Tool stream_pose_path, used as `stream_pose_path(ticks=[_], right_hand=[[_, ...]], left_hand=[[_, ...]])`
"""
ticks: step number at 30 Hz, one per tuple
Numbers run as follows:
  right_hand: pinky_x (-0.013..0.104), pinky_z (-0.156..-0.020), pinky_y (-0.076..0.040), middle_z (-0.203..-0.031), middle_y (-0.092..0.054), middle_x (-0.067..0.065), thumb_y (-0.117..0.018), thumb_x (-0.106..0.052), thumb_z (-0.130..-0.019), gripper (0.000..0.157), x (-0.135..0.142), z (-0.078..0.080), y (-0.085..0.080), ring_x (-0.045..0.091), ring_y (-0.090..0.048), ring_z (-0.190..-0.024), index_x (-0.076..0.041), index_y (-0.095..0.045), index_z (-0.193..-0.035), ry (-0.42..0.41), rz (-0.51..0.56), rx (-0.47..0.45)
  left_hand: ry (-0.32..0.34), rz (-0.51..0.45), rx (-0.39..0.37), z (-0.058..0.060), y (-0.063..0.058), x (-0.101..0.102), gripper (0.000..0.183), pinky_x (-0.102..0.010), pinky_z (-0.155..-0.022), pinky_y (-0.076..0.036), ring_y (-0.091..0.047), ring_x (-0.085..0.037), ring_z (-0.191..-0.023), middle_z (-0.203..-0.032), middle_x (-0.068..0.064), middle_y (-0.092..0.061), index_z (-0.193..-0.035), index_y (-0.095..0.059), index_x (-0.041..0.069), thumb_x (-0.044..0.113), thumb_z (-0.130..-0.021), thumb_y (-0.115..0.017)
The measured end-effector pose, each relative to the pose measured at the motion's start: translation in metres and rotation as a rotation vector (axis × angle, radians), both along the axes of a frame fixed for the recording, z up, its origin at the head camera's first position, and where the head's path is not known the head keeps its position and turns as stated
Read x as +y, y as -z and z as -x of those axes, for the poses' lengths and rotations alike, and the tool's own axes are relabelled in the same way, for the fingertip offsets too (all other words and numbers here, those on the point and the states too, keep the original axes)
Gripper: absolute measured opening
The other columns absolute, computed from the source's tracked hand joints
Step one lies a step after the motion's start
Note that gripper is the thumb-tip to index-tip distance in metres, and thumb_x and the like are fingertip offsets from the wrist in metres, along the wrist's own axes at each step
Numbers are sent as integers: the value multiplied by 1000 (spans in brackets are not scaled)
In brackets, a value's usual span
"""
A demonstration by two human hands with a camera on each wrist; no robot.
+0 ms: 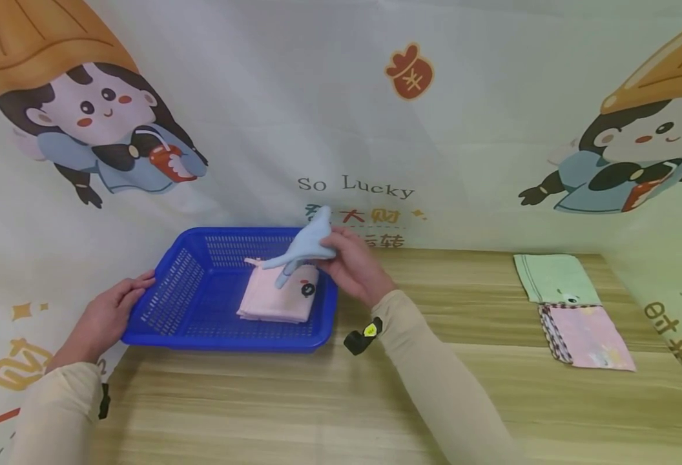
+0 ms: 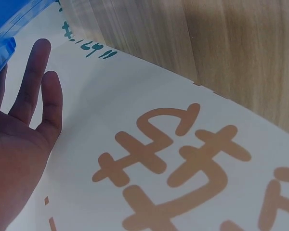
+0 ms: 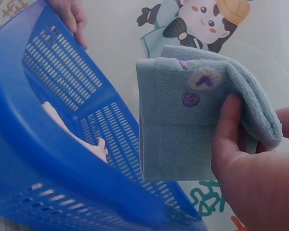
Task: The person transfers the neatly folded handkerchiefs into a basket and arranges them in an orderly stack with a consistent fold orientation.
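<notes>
The right hand [image 1: 360, 268] pinches a folded light-blue cloth [image 1: 310, 240] between thumb and fingers, holding it above the right-hand part of a blue plastic basket [image 1: 225, 343]; the right wrist view shows a purple spiral and a small pale patch on the cloth's face. Below the raised cloth, a folded pink cloth [image 1: 268, 302] with a dark round motif lies inside the basket, toward its right end. The left hand [image 1: 105, 320], fingers extended and curled round nothing, rests against the basket's left side at the rim. The basket stands on a wood-grained tabletop [image 1: 248, 407], close to the printed backdrop [image 1: 271, 97]. Well apart, at the right of the tabletop, lie two further folded cloths: a pale green cloth [image 1: 553, 278] and, touching its near edge, a pink cloth with checked trim [image 1: 597, 332]. Beige sleeves [image 1: 440, 368] cover both forearms, and a black strap [image 1: 357, 342] shows at the right wrist.
</notes>
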State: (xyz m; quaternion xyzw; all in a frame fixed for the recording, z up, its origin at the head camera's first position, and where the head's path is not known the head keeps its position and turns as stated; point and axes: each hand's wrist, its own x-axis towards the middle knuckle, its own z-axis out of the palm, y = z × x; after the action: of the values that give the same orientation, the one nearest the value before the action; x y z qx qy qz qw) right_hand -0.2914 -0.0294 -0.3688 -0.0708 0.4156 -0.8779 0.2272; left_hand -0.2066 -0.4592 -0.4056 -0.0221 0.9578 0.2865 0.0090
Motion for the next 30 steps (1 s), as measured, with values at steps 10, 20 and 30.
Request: stream_pose_path(ticks=[10, 20, 30], right_hand=[[44, -125, -37, -158, -37, 19, -43, -3, -96, 67, -19, 4, 1, 32, -42, -147, -4, -22, -160, 31, 58, -42], [45, -127, -33, -160, -30, 22, -41, 0, -95, 71, -38, 5, -3, 34, -34, -151, -2, -16, -161, 74, 120, -141], [44, -128, -32, -161, -27, 24, -41, 0, -95, 70, -54, 5, -2, 35, -32, -153, -2, -17, -161, 76, 131, -192]], left_hand=[[-1, 2, 3, 1, -1, 0, 61, -79, -111, -26, -23, -60, -148, -166, -22, -27, -153, -42, 4, 44, -112, -20], [1, 11, 25, -1, -1, -1, 60, -79, -110, -27, -25, -60, -147, -166, -21, -29, -151, -44, 3, 43, -112, -21], [4, 15, 34, -1, 1, -1, 59, -79, -110, -28, -26, -59, -147, -165, -20, -31, -151, -45, 4, 42, -113, -22]])
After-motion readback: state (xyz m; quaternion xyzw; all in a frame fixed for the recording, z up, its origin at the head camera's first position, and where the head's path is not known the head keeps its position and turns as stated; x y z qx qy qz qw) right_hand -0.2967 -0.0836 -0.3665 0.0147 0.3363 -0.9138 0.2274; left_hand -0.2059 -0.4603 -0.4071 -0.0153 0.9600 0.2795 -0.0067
